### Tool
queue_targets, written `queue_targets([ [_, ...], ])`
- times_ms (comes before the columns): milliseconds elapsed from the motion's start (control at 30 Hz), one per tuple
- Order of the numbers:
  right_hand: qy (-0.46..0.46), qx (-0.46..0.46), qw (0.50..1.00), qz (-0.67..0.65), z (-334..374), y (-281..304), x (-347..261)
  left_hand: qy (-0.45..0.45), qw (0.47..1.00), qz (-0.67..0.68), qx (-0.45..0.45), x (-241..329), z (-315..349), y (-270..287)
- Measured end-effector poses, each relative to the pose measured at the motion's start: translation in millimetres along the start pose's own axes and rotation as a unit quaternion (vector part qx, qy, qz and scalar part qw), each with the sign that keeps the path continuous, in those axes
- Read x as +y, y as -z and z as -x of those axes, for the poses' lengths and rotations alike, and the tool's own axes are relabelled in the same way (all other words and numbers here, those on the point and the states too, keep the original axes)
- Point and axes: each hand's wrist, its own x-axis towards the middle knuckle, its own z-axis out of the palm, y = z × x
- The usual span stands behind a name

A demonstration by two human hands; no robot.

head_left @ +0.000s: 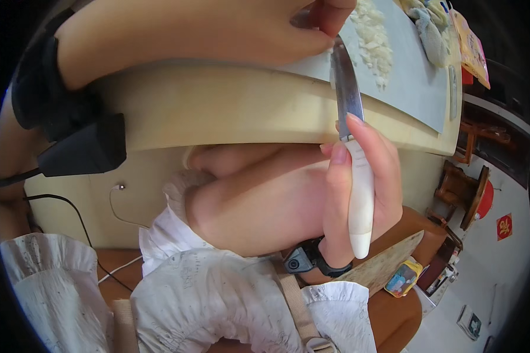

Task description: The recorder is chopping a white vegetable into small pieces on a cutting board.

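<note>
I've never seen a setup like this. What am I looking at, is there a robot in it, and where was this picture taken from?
There is no robot here, just a person's two bare hands. The picture comes from a wide camera worn on the head, looking down; its fisheye lens bends straight edges near the rim.

The right hand grips the white handle of a knife. The blade reaches over the edge of the table, its tip close by the fingertips of the left hand; whether they touch, or what that hand holds, is hard to tell. Each wrist wears a black band with a small device.

On the table is a grey mat with chopped white pieces on it.
</note>
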Motion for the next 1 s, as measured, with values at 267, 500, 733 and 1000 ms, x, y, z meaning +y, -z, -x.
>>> queue_targets([
  [267, 0.058, 0.015, 0.996, 0.063, -13, -6, -15, -0.018, 0.998, -0.032, -0.042, 10, -3, 15],
  [500, 0.039, 0.097, 0.993, 0.061, -14, -7, -6, -0.005, 0.999, -0.029, -0.029, 13, -12, 11],
  [733, 0.03, 0.087, 0.996, -0.019, -11, -2, -3, -0.025, 0.998, -0.04, -0.038, -8, -10, 3],
  [1000, 0.078, 0.074, 0.994, -0.017, -10, -4, 7, -0.044, 0.998, -0.043, -0.03, -13, -15, -1],
])
